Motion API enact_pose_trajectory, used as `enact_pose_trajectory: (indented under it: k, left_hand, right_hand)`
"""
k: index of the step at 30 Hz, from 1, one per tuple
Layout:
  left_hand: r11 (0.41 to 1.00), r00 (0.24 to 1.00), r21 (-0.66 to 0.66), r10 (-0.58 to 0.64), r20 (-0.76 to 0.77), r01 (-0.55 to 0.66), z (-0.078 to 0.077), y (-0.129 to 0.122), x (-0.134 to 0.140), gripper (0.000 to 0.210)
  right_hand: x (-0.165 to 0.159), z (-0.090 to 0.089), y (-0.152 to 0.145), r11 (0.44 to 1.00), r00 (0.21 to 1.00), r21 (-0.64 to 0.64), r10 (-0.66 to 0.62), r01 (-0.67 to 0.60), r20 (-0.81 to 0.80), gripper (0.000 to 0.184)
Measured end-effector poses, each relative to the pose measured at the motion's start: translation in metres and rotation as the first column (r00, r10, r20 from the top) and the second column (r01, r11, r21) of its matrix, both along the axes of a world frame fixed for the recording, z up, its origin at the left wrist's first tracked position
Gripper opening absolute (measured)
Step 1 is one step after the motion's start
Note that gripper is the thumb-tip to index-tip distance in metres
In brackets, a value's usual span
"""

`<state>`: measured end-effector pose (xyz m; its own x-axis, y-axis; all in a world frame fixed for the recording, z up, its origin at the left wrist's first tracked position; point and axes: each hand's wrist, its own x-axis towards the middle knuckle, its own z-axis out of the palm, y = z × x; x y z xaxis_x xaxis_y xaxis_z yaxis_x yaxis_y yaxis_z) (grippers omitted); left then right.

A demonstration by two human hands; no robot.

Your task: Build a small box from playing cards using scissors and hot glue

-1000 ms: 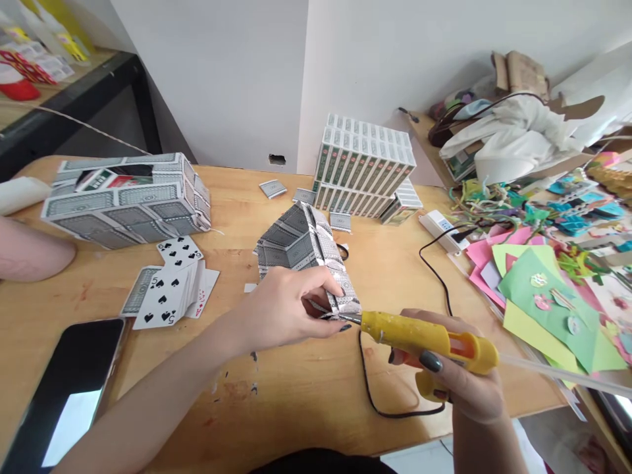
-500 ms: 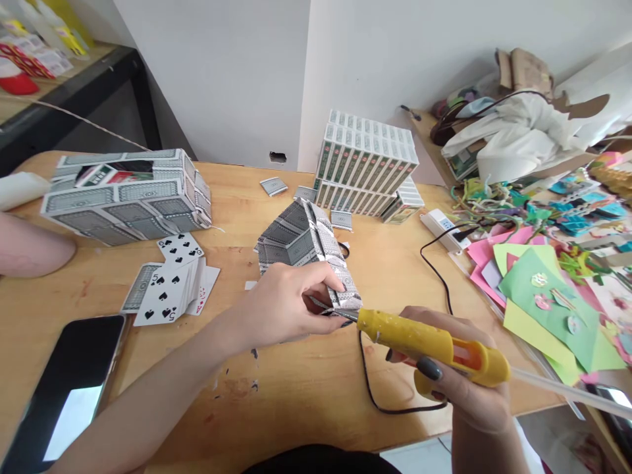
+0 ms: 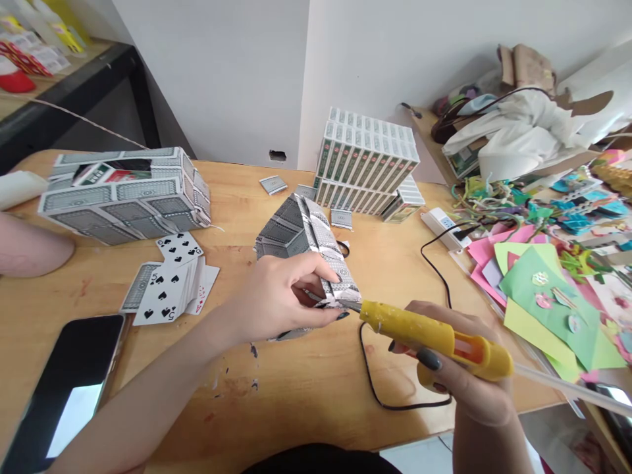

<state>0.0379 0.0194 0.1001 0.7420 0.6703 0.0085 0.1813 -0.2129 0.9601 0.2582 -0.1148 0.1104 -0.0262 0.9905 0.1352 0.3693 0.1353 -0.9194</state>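
Note:
My left hand [image 3: 289, 293] is closed on the near edge of a box made of playing cards [image 3: 320, 237], tilted above the table with its open inside facing left. Thumb and fingers pinch the card wall at its lower right corner. A yellow glue gun [image 3: 409, 324] lies in my right hand [image 3: 464, 368], fingers wrapped round its handle. The metal nozzle is at the corner of the box beside my left fingertips; whether it touches is too small to tell. A clear glue stick [image 3: 567, 387] sticks out of the gun's back end.
A finished-looking card box [image 3: 123, 201] stands at the left, near loose playing cards [image 3: 168, 293] and a phone [image 3: 69, 388]. Stacked card packs [image 3: 368, 164] stand behind. A black cord [image 3: 368, 375] loops to a power strip [image 3: 444, 228]. Coloured paper [image 3: 553, 296] lies right. Another person's arm [image 3: 34, 247] rests left.
The card box has tipped slightly, and my left fingers have shifted on its corner. The glue gun's nozzle has moved up a little along with it.

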Motion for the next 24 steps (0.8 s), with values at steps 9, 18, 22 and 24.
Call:
enact_pose_trajectory:
  k: [9, 18, 22, 24]
  left_hand:
    - [0.998, 0.998, -0.027, 0.058, 0.036, -0.057, -0.001, 0.002, -0.004, 0.025]
    - [0.997, 0.997, -0.022, 0.071, 0.035, -0.070, 0.001, 0.003, -0.004, 0.027]
    - [0.997, 0.996, 0.010, 0.075, 0.037, -0.076, 0.001, 0.002, -0.003, 0.025]
    - [0.998, 0.997, 0.017, 0.068, 0.037, -0.068, 0.002, 0.002, -0.003, 0.025]
  right_hand:
    - [-0.002, -0.002, 0.005, 0.999, 0.991, 0.020, 0.052, -0.050, -0.123, 0.023]
    - [-0.014, 0.001, 0.016, 0.999, 0.991, -0.028, 0.041, -0.044, -0.125, 0.025]
    - [-0.014, 0.000, 0.014, 0.998, 0.990, -0.065, -0.007, -0.002, -0.141, 0.028]
    - [-0.013, 0.000, 0.013, 0.998, 0.988, -0.068, -0.013, 0.002, -0.153, 0.029]
